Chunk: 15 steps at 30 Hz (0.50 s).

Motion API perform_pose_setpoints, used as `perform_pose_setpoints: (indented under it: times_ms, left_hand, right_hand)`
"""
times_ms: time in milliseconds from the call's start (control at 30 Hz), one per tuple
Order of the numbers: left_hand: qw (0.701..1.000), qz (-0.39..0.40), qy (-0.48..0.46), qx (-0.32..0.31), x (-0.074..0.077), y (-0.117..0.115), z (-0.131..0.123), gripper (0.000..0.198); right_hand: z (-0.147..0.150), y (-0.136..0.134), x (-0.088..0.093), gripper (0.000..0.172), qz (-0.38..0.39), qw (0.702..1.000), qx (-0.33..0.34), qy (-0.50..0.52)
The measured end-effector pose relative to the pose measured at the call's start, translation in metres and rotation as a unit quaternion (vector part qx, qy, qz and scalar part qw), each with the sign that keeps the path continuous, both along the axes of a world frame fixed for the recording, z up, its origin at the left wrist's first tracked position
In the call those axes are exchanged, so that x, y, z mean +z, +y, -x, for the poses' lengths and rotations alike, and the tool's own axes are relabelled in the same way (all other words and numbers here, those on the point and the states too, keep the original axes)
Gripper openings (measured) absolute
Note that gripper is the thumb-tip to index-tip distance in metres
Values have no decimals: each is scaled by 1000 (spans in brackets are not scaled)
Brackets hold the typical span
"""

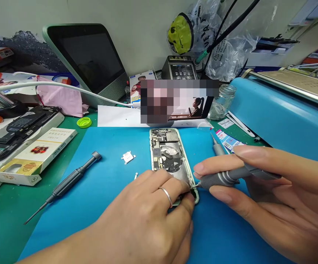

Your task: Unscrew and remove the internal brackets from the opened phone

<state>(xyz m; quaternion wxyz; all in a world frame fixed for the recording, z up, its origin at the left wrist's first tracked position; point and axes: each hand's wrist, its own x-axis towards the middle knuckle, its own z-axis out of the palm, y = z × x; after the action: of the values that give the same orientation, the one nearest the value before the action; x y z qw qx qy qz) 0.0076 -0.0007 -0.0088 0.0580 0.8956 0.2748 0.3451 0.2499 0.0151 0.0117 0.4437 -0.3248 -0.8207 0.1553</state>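
An opened smartphone (172, 167) lies on a blue mat, its inner parts showing. Over its lower end rests my left hand (150, 216), a ring on one finger. Its thumb and index finger are pinched together by the phone's lower right edge; whatever is between them is too small to make out. My right hand (274, 198) holds a grey precision screwdriver (216, 179) nearly level. The screwdriver's tip is at that same edge, beside my left index fingertip. Left of the phone lie a small metal plate (128, 157) and a tiny metal piece (136, 176).
Another screwdriver (73, 179) lies on the blue mat (106, 143) at left; one more (216, 145) is behind my right hand. A cardboard box (38, 154), a screen device (84, 58), a propped phone (192, 104) and a glass jar (222, 102) stand around.
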Motion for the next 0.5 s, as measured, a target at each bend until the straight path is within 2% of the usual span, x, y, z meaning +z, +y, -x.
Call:
perform_pose_setpoints:
  times_ms: [500]
  left_hand:
    - [1000,-5,14,3,1,-1,3,24]
  right_hand:
    - [0,1,6,75,-26,999,4,-35]
